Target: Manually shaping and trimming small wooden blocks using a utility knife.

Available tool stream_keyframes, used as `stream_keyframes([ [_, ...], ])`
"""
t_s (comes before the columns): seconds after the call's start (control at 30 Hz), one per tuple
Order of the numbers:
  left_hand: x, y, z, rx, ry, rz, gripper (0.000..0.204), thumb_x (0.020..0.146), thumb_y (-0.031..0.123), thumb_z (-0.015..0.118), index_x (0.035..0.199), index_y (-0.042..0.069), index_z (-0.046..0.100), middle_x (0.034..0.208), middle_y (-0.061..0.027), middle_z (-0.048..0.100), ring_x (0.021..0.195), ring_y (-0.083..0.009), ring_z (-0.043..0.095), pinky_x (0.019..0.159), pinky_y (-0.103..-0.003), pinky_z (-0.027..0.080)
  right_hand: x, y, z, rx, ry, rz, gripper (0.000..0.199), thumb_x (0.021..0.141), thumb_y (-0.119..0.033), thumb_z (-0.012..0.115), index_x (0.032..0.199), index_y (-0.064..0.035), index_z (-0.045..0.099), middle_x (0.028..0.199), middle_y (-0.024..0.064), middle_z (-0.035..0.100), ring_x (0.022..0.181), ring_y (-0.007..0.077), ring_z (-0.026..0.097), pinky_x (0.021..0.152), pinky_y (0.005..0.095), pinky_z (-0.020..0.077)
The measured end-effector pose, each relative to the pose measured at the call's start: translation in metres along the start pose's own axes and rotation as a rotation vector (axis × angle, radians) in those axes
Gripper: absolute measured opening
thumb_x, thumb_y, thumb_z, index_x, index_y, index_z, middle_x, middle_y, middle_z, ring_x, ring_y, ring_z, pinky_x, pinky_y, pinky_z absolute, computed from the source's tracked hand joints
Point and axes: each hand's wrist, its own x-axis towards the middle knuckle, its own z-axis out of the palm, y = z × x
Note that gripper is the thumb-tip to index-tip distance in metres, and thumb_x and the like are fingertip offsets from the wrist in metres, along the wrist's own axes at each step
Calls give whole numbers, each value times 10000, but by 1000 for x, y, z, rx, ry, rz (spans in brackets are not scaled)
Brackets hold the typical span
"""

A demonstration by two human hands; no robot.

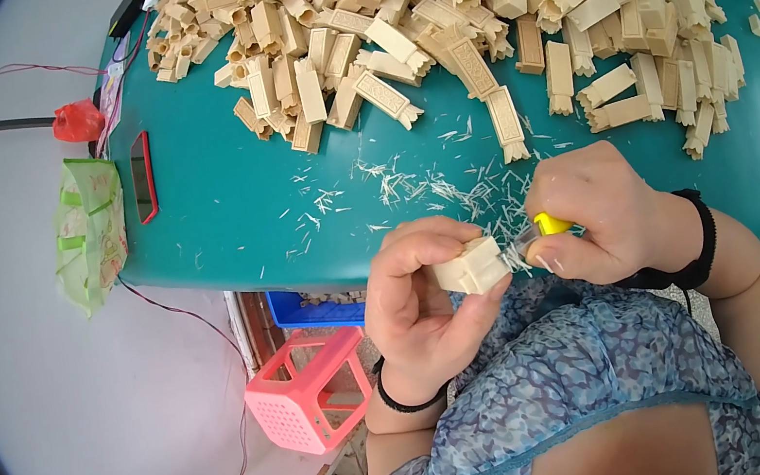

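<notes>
Block [471,266] of pale moulded plastic sits low in the frame's centre, pinched by the curled fingers of the left hand [420,305]. Right hand [598,215] is closed around a yellow-handled knife [536,232], blade at the block's edge. Shallow strokes away from the thumb would trim cleanest, I judge. Shavings [451,189] litter the green table [221,222]; a pile of blocks [464,9] fills the top.

Pile of carved blocks [465,18] on table [219,212]; stool [310,391] below, left.
</notes>
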Motion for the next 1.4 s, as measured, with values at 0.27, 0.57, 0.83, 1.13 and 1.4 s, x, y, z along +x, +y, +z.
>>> stream_keyframes([
  [0.27, 1, 3, 4, 24, -162, -4, 343, 660, -25, 674, 945, 25, 490, 935, -143, 565, 831, -215, 532, 726, -295, 422, 1, 6, -2, -69, 46, 89, 270, 777, -240, 620, 655, -48, 473, 564, 86, 456, 476, 265, 476, 410, 337, 358],
  [0.57, 1, -2, 1, -42, -10, -20, 361, 696, -65, 643, 988, 15, 447, 995, -149, 515, 866, -176, 526, 741, -269, 440, -1, 3, -1, 67, -5, 75, 299, 795, -291, 598, 658, -49, 488, 567, 88, 455, 484, 266, 474, 424, 333, 364],
  [0.83, 0, -2, 0, 27, 1, -25, 379, 679, -65, 651, 988, 15, 447, 981, -146, 518, 873, -181, 525, 744, -273, 436, -1, 2, 2, -2, 9, -6, 288, 765, -275, 627, 629, -72, 474, 559, 62, 448, 467, 244, 480, 406, 328, 363],
  [1.13, 0, 6, 3, -34, -349, 7, 297, 670, -4, 675, 922, 32, 522, 913, -122, 576, 818, -198, 552, 727, -278, 422, 5, 14, -4, -89, 66, 237, 294, 829, -280, 555, 677, -37, 492, 585, 105, 464, 502, 292, 485, 442, 343, 386],
  [1.4, -4, 0, 2, -246, -25, -189, 470, 756, 67, 654, 1147, -7, 406, 1019, -94, 507, 904, -153, 504, 800, -264, 400, 0, 2, -1, 230, -35, 297, 310, 856, -295, 529, 701, -30, 491, 595, 110, 447, 515, 260, 458, 460, 316, 363],
])
